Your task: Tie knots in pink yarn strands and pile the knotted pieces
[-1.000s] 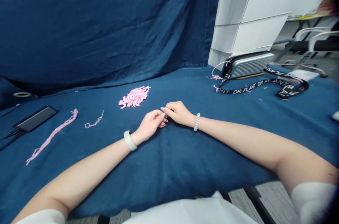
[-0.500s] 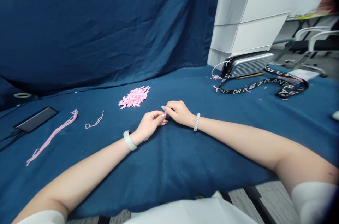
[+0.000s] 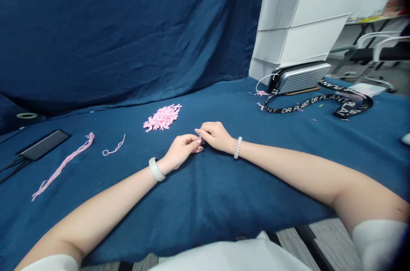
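My left hand (image 3: pixel 182 149) and my right hand (image 3: pixel 215 135) meet fingertip to fingertip on the blue cloth (image 3: pixel 208 194) at the middle of the table. Both are pinched together on a tiny pink piece that is mostly hidden between the fingers. A pile of small pink knotted pieces (image 3: pixel 163 117) lies just beyond the hands. A short pink strand (image 3: pixel 114 147) and a long bundle of pink strands (image 3: pixel 62 163) lie to the left.
A black phone (image 3: pixel 43 143) with a cable sits at the far left. A silver case (image 3: pixel 301 77) and a black lettered lanyard (image 3: pixel 320 101) lie at the back right, before a white drawer unit (image 3: pixel 301 19). Blue cloth hangs behind.
The hands stay pinched together in the same spot; only the fingertips shift slightly.
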A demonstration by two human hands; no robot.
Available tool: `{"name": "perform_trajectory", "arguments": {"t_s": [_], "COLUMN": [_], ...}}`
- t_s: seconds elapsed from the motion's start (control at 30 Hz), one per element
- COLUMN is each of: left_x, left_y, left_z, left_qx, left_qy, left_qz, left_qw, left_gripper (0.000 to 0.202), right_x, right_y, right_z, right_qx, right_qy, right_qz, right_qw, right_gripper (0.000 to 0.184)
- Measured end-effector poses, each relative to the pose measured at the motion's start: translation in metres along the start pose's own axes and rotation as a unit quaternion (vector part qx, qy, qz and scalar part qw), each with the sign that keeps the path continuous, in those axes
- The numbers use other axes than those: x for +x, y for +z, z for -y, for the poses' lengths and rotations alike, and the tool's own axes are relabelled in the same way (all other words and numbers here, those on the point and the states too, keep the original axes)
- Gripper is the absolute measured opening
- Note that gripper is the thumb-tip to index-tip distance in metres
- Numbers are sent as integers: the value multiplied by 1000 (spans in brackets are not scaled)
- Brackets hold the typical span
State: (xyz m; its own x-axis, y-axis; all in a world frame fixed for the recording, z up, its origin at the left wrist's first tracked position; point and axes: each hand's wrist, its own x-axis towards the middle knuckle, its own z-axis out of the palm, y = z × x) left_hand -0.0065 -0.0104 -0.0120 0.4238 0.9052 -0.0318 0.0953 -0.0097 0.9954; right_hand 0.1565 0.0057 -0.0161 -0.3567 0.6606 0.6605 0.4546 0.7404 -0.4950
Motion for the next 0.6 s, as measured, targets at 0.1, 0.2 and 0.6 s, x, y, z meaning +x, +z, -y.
{"name": "perform_trajectory", "arguments": {"t_s": [0.1,0.2,0.6], "left_x": [0,0,-4], "left_y": [0,0,-2], "left_z": [1,1,0], "left_qx": [23,37,190], "left_qy": [7,15,130], "left_qz": [5,-5,-54], "left_qw": [1000,999,972], "left_gripper": [22,21,18], "right_x": [0,0,0], "right_y": [0,0,1], "right_z": [0,0,-2], "right_qx": [-8,-10,-5], "right_qy": [-6,-5,-4], "right_qz": [0,-1,-5], "right_qw": [1000,1000,1000], "right_gripper": [40,40,39]}}
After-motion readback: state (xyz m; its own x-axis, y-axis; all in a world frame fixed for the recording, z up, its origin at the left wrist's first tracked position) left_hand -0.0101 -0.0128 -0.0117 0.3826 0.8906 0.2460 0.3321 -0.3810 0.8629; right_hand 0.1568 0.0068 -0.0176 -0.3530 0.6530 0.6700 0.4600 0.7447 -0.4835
